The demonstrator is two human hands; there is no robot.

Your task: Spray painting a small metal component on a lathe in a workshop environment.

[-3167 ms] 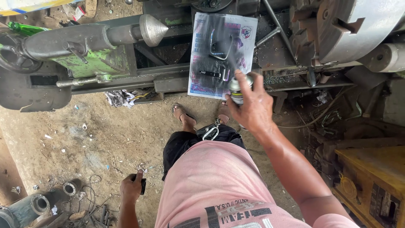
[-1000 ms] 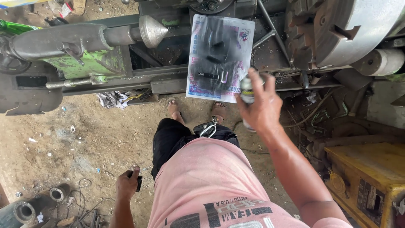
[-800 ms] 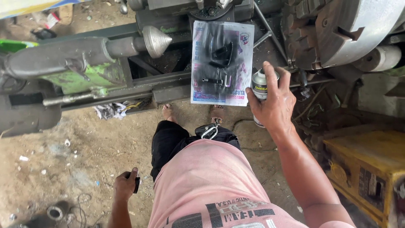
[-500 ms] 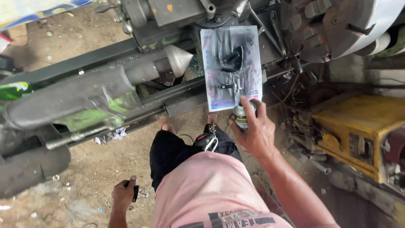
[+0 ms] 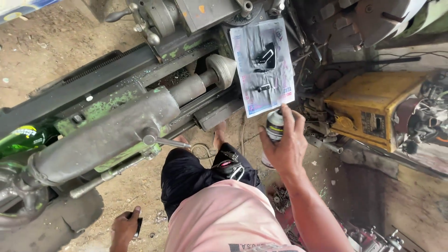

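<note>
right hand [image 5: 285, 148] gripping an upright spray can [image 5: 274, 126] just below the paper sheet [image 5: 264, 65] on the lathe [image 5: 140, 107]; left hand [image 5: 125, 228], far lower, closed on a small dark object [image 5: 139, 226].

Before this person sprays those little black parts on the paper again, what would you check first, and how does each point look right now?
1. Right hand grips the spray can: ok.
2. Can upright, top toward the paper sheet: ok.
3. Which way the nozzle faces: cannot tell.
4. Small black parts lie on the sheet: ok.
5. Sheet rests flat on the lathe: ok, though one corner hangs over the edge.
6. Left hand, holding a small dark object, is low and away from the spray: ok.
</note>
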